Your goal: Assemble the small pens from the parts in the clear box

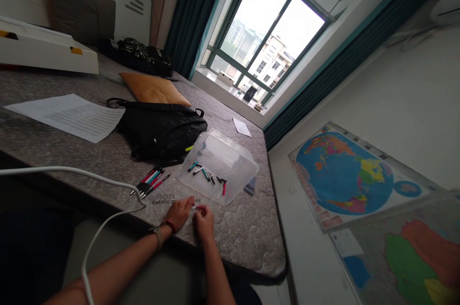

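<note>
The left hand (179,215) and right hand (204,223) nearly meet over the mattress (247,240), fingers pinched on a white piece (194,207) too small to identify, near a box (235,154) of pen parts (205,173); pens (151,181) lie left.

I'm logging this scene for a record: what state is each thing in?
Left hand: pinching a small whitish piece
Right hand: pinching the same piece
Plastic bin: open, loose pen parts inside
Pens: bunched beside the bin
Black bag: lying down
Printed sheet: lying flat
Envelope: lying flat
Curtains: drawn open
</note>
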A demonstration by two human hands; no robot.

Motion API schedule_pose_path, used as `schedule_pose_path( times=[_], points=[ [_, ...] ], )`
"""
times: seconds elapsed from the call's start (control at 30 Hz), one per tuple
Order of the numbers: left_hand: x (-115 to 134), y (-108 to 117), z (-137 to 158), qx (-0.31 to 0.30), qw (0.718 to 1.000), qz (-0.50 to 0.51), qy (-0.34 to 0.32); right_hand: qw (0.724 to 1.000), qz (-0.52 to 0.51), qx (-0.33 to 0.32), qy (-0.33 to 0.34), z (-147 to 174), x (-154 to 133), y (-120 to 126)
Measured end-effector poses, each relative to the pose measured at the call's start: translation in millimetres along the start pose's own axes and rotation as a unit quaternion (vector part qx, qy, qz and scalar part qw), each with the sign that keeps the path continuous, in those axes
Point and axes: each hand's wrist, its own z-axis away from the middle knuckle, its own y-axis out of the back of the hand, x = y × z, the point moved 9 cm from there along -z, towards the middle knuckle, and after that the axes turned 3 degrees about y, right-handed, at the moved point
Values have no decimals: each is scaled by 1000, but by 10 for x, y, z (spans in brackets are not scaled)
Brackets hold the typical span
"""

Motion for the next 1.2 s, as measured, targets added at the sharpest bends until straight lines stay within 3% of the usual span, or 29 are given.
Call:
schedule_pose_path(
  times=[0.17, 0.37, 0.67, 0.77, 0.97, 1.2],
  points=[
    [-185, 178, -87, 66, 988, 103, 90, 993, 110, 10, 36, -3, -142, 6],
    [-183, 197, -102, 67, 984, 144, 78, 978, 197, -5, 65, -75, -307, -71],
    [-145, 200, -85, 62, 988, 119, 75, 968, 231, -31, 92, -93, -369, -108],
    [-132, 197, -82, 60, 989, 117, 73, 976, 197, -32, 82, -76, -292, -64],
    [-118, 183, -72, 51, 989, 116, 74, 999, -5, 1, -36, -46, 98, 100],
    [-162, 150, -87, 60, 987, 133, 73, 968, -198, 155, -11, 21, -12, 390]
  ],
)
